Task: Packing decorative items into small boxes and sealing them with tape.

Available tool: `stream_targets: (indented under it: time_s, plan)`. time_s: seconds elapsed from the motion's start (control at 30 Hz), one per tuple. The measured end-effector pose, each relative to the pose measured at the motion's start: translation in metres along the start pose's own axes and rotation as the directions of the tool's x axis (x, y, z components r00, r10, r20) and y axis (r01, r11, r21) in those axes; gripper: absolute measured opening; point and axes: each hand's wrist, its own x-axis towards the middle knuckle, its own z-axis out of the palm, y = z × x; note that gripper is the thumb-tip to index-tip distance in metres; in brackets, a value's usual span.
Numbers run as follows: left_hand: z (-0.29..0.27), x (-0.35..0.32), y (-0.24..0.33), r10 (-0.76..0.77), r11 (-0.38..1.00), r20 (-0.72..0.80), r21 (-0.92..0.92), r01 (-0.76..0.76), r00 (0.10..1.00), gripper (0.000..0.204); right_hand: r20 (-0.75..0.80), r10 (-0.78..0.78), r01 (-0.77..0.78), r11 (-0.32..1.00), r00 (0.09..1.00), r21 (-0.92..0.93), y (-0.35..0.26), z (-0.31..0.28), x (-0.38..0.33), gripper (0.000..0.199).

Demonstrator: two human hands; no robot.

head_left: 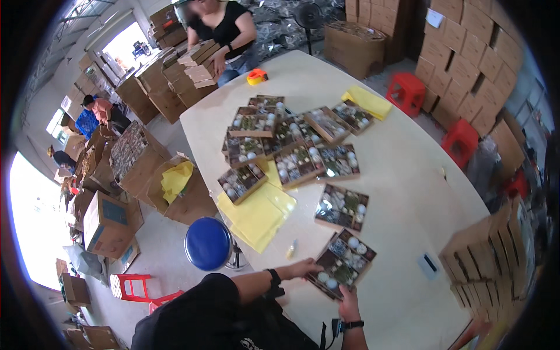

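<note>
Both my hands are on a shallow divided box (pixel 344 261) filled with white balls, pine cones and green bits, at the near edge of the table. My left hand (pixel 303 269) grips its left side, and my right hand (pixel 349 303) has hold of the near corner. A similar box (pixel 342 207) lies just beyond it. Farther off, more such boxes (pixel 294 163) are piled and spread over yellow sheets (pixel 259 213). A small bottle (pixel 291 249) lies left of the held box.
On the pale table (pixel 408 181) are a white-and-dark card-like object (pixel 429 266) at right and an orange tape dispenser (pixel 256 76) at the far end. Cartons (pixel 490 262) stand at right. A blue stool (pixel 208 243) is at left. A co-worker (pixel 224 35) carries boxes beyond the table.
</note>
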Motion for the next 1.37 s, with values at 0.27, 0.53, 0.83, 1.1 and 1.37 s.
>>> stream_targets:
  time_s: [0.27,0.53,0.83,1.1,1.37]
  plan:
    - [-0.061,-0.032,0.006,0.136,0.943,0.056,0.300,-0.147,0.989,0.093,-0.017,-0.140,0.141,0.969,0.990,0.202,-0.017,0.074,-0.009,0.057]
    - [-0.177,-0.137,0.018,0.279,0.945,0.017,-0.185,-0.272,0.960,0.068,0.323,-0.246,0.245,0.968,0.914,0.045,-0.040,0.203,0.019,0.066]
    - [-0.234,-0.239,-0.007,0.310,0.645,-0.445,-0.550,-0.530,0.840,0.047,0.546,-0.118,0.217,0.969,0.829,-0.121,-0.030,0.347,0.066,0.083]
    - [-0.336,-0.224,-0.035,0.259,0.289,-0.587,-0.711,-0.642,0.767,0.038,0.515,-0.129,0.347,0.869,0.847,-0.353,-0.055,0.419,0.115,0.068]
    - [-0.549,-0.162,-0.007,0.160,0.359,-0.794,-0.507,-0.784,0.587,0.038,0.272,0.050,0.068,0.911,0.961,-0.407,-0.039,0.374,0.160,0.075]
